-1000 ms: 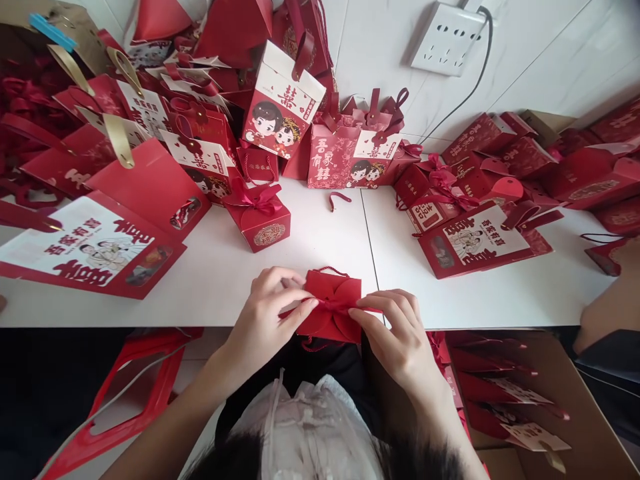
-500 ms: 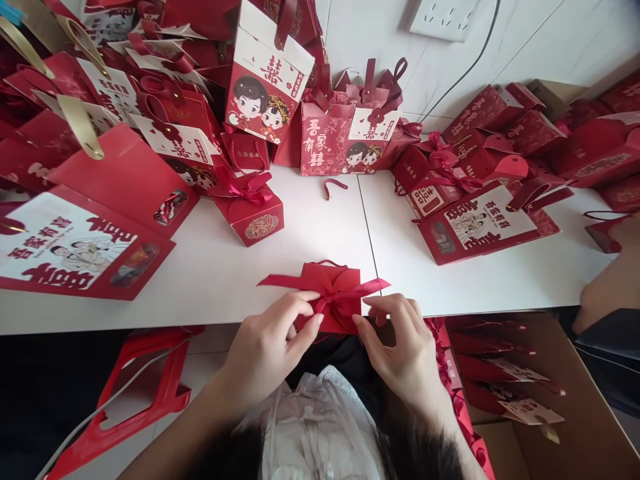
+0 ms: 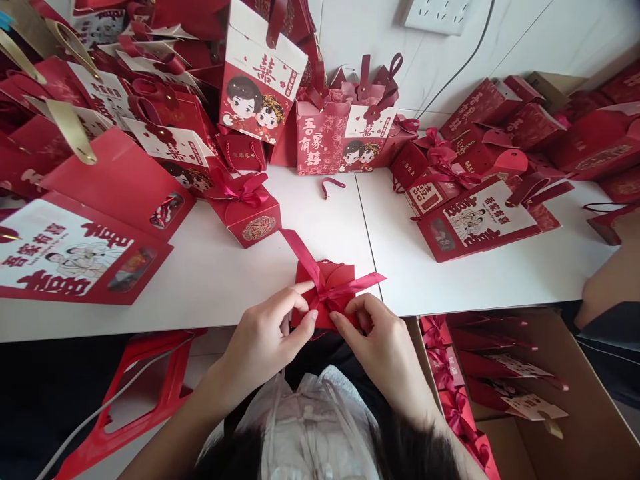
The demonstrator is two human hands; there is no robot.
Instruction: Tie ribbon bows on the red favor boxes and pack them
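Observation:
A small red gift box (image 3: 327, 319) sits at the front edge of the white table, between my hands. Crimson ribbon (image 3: 345, 288) crosses its folded top flaps in a bow or knot, with one tail pointing up-left and another to the right. My left hand (image 3: 273, 327) pinches at the ribbon on the box's left side, thumb and forefinger close together. From the right, my right hand (image 3: 377, 333) pinches the ribbon near the knot with thumb and forefinger. The fingertips partly hide the knot's lower part.
A bow-tied red box (image 3: 245, 208) stands ahead on the left. Red gift bags (image 3: 70, 247) crowd the left and back; more boxes (image 3: 480, 220) lie right. A cardboard carton (image 3: 565, 380) holds several packages below right. Another person's arm (image 3: 615, 273) shows at the right edge.
My right hand has moved left, closer to the knot. The ribbon's left tail has swung from lying sideways to pointing up-left. The view has shifted slightly.

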